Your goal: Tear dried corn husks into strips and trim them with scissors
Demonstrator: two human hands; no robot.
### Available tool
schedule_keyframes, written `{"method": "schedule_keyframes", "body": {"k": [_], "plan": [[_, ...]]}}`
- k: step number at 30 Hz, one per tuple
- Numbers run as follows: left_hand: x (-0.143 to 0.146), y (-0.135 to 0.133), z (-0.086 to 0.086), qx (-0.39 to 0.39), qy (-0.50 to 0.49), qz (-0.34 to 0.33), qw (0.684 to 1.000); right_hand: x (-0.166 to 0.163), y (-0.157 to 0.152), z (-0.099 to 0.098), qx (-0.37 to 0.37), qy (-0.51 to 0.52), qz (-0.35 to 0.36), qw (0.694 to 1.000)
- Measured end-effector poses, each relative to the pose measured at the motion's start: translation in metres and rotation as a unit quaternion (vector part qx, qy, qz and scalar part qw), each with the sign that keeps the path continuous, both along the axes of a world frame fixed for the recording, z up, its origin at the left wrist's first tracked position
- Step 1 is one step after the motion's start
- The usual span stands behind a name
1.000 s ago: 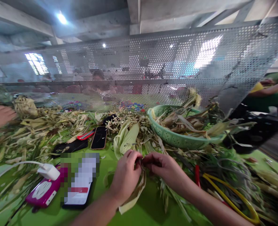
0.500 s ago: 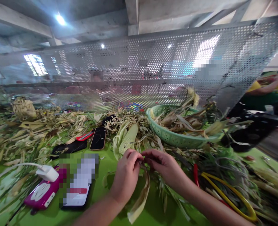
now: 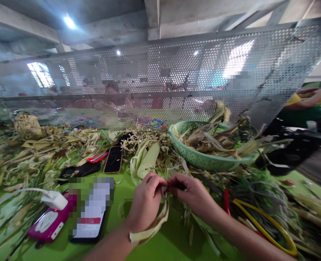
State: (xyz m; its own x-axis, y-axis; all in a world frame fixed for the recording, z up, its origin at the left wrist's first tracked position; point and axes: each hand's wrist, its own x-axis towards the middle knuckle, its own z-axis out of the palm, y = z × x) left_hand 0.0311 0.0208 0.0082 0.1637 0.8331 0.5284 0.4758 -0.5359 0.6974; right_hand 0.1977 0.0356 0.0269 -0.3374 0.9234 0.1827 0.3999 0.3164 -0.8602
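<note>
My left hand and my right hand meet over the middle of the green table, fingertips pinched close together. Between them is the upper end of a strip of dried corn husk. Its pale loose end curls down to the left, across my left wrist. The exact hold of each fingertip is partly hidden. Just beyond the hands lies a bunch of pale green corn husk leaves. To the right of my right forearm are yellow-handled scissors or pliers and a red handle.
At left lie a lit phone, a purple power bank with a white plug, a dark phone and a red cutter. A green basket holds dry husks. Behind stands a perforated metal screen. Another person's arm shows far right.
The husk strip's loose end has swung left and up, from hanging between my forearms to lying across my left wrist. Both hands stay nearly in place, with the right shifted slightly.
</note>
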Motion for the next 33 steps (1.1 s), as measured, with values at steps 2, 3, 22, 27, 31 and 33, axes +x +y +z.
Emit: {"method": "schedule_keyframes", "body": {"k": [2, 3, 22, 27, 31, 33], "plan": [[-0.001, -0.001, 0.001, -0.012, 0.003, 0.006, 1.0, 0.001, 0.0, 0.0, 0.015, -0.006, -0.009, 1.0], [-0.002, -0.002, 0.002, -0.015, 0.003, 0.008, 1.0, 0.002, 0.0, 0.0, 0.021, -0.008, -0.017, 1.0], [-0.008, -0.004, 0.013, -0.025, 0.008, 0.013, 1.0, 0.006, -0.001, 0.007, 0.035, -0.063, -0.03, 0.997], [-0.016, -0.002, 0.016, -0.067, 0.008, 0.032, 0.997, 0.015, 0.005, 0.005, 0.073, -0.135, -0.041, 0.987], [-0.015, 0.004, 0.011, -0.156, -0.085, 0.004, 0.984, 0.016, 0.006, 0.008, 0.059, -0.084, -0.048, 0.994], [-0.014, 0.005, 0.009, -0.18, -0.109, 0.0, 0.978, 0.013, 0.003, 0.013, 0.042, 0.003, -0.034, 0.999]]}}
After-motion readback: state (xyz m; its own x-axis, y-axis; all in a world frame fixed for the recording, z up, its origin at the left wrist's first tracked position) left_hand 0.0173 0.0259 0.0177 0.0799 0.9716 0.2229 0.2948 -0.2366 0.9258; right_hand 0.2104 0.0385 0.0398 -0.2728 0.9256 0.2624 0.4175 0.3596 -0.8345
